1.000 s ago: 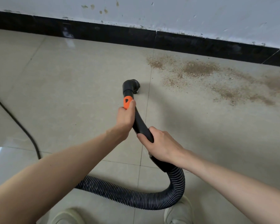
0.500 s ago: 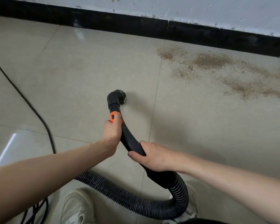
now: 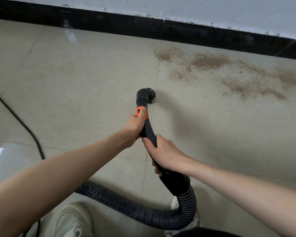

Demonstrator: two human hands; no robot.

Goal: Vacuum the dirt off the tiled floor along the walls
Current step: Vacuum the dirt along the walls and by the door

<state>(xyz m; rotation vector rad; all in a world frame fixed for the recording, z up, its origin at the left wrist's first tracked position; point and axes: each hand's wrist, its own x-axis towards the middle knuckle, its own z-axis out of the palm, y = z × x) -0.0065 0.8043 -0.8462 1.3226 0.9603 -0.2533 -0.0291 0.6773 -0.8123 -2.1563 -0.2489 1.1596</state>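
A black vacuum nozzle (image 3: 146,95) rests on the beige tiled floor (image 3: 79,79), on a grout line, short of the brown dirt (image 3: 212,69) spread to its upper right near the wall. My left hand (image 3: 135,124) grips the black handle tube (image 3: 149,132) just below its orange band (image 3: 139,111). Lower down the same tube, my right hand (image 3: 164,153) wraps round it. The ribbed black hose (image 3: 130,206) curves from the handle down and left past my shoes.
A black skirting (image 3: 109,25) runs along the foot of the scuffed white wall (image 3: 195,9). A black power cord (image 3: 26,130) crosses the floor at left. My white shoes (image 3: 72,221) stand at the bottom.
The nozzle first drew back from the wall and to the left, then came forward and right again toward the dirt. Both hands kept their grip.
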